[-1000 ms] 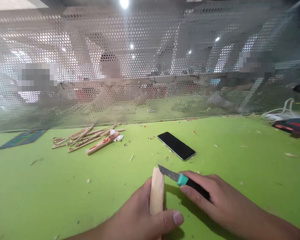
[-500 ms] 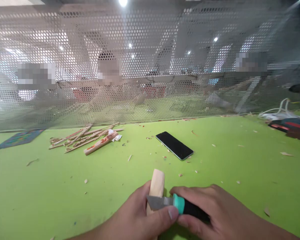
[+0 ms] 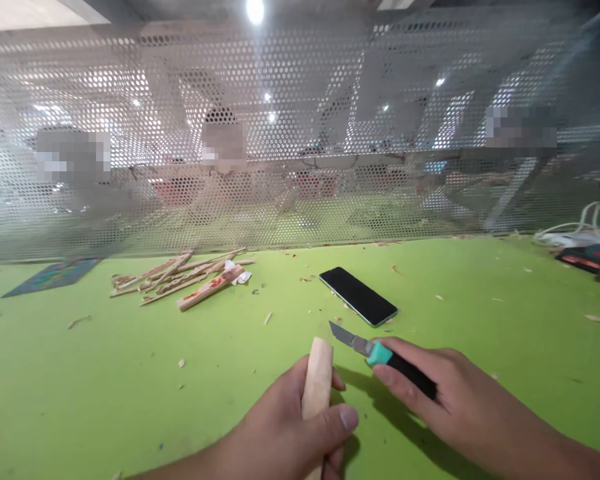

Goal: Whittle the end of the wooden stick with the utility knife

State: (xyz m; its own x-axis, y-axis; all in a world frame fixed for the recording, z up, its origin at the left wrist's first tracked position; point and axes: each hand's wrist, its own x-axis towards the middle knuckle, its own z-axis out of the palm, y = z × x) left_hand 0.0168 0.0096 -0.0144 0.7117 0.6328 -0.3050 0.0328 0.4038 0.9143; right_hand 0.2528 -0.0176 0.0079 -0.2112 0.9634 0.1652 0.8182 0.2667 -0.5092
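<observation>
A pale piece of wood (image 3: 319,377) with a rounded, shaved top end stands out of my left hand (image 3: 290,423), whose fingers are wrapped round it and whose thumb lies across its front. My right hand (image 3: 445,387) grips the black handle of a utility knife (image 3: 405,370) with a teal collar. Its grey blade points up and left, apart from the wood and to the right of its top. The lower part of the wood is mostly hidden by my left hand.
On the green table (image 3: 105,393) lie a black phone (image 3: 359,295), a pile of thin wooden sticks (image 3: 175,277), a red-stained wood strip (image 3: 211,288) and scattered shavings. A patterned sheet (image 3: 53,275) is at the left, a power tool (image 3: 590,259) at the right. A perforated screen (image 3: 280,133) stands behind.
The knife in my right hand has lifted off the wood and moved up and right, its blade now angled upward. My left hand still holds the wood. The view has shifted slightly left.
</observation>
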